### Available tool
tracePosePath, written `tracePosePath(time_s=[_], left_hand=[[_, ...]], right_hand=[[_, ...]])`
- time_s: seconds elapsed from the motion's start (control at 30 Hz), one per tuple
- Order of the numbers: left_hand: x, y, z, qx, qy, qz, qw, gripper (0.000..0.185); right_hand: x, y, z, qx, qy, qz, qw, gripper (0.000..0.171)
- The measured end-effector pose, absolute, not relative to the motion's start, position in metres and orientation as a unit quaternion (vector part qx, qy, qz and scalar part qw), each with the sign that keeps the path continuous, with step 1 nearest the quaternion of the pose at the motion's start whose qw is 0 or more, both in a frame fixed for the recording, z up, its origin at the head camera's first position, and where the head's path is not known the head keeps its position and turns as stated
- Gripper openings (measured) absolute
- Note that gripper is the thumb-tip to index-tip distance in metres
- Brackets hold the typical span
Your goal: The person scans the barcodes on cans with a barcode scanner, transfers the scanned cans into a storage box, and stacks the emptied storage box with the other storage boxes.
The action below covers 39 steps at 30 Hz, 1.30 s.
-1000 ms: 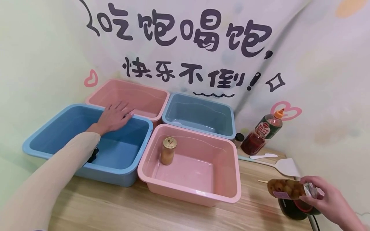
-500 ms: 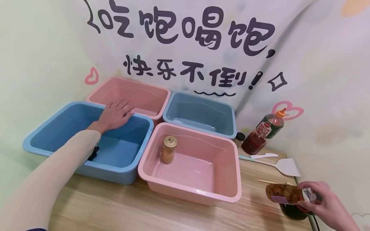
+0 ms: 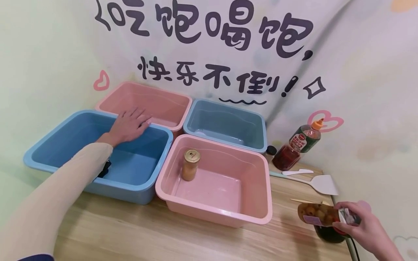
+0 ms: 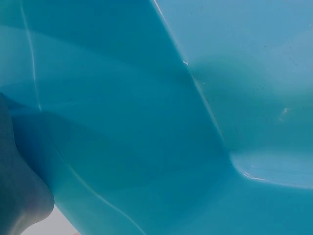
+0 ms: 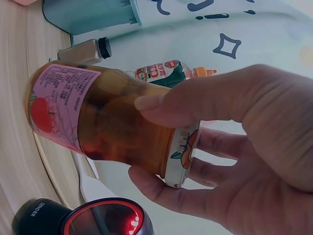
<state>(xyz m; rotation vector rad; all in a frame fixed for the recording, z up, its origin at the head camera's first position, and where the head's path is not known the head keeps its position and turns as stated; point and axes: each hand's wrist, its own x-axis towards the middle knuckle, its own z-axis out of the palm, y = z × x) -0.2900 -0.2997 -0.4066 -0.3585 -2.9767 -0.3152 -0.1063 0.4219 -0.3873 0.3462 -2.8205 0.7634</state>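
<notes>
My left hand [image 3: 128, 125] lies with fingers extended over the far rim of the large blue bin [image 3: 137, 187]. The left wrist view shows mostly the bin's inner wall, with part of the hand [image 4: 22, 191] at the left edge. At the right, my right hand [image 3: 367, 226] grips a glass jar of whole fruit [image 3: 316, 214] around its lid end. The jar is tilted onto its side above the table, its base pointing left. Thumb and fingers hold the neck and printed lid [image 5: 182, 159] in the right wrist view. A gold-topped can [image 3: 189, 169] stands in the front pink bin [image 3: 243, 166].
Behind are another pink bin [image 3: 163, 103] and a smaller blue bin [image 3: 225, 119]. A red sauce bottle [image 3: 287, 158], black-capped jar [image 3: 270, 153], white spatula [image 3: 324, 184], white knife [image 3: 298, 172] and thin wooden stick [image 3: 305, 201] are at right. A black device [image 3: 328, 233] sits under the held jar.
The jar has shifted slightly left with my right hand. My left hand keeps its place on the blue bin's rim. The head view has tipped down a little.
</notes>
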Motion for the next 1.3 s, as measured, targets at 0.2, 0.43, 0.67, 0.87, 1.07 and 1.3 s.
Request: tracePosePath(time_s=[0.2, 0.43, 0.67, 0.87, 1.07, 1.3], left_hand=[[-0.289, -0.3, -0.406, -0.117, -0.986, -0.105, 0.063, 0.058], [-0.291, -0.301, -0.406, -0.117, -0.986, -0.102, 0.061, 0.059], [-0.292, -0.302, -0.407, -0.12, -0.986, -0.095, 0.067, 0.058], [-0.291, -0.3, -0.405, -0.115, -0.986, -0.106, 0.062, 0.058], [-0.292, -0.3, -0.406, -0.115, -0.986, -0.108, 0.056, 0.059], [-0.291, -0.299, -0.405, -0.114, -0.986, -0.11, 0.061, 0.058]], right_hand=[[-0.106, 0.421, -0.385, 0.09, -0.963, 0.238, 0.092, 0.042], [-0.107, 0.421, -0.384, 0.068, -0.969, 0.223, 0.087, 0.043], [-0.117, 0.419, -0.372, 0.029, -0.975, 0.215, 0.04, 0.044], [-0.125, 0.421, -0.37, -0.025, -0.953, 0.301, 0.027, 0.034], [-0.129, 0.419, -0.368, -0.08, -0.929, 0.36, 0.028, 0.031], [-0.134, 0.42, -0.365, -0.1, -0.93, 0.352, 0.017, 0.016]])
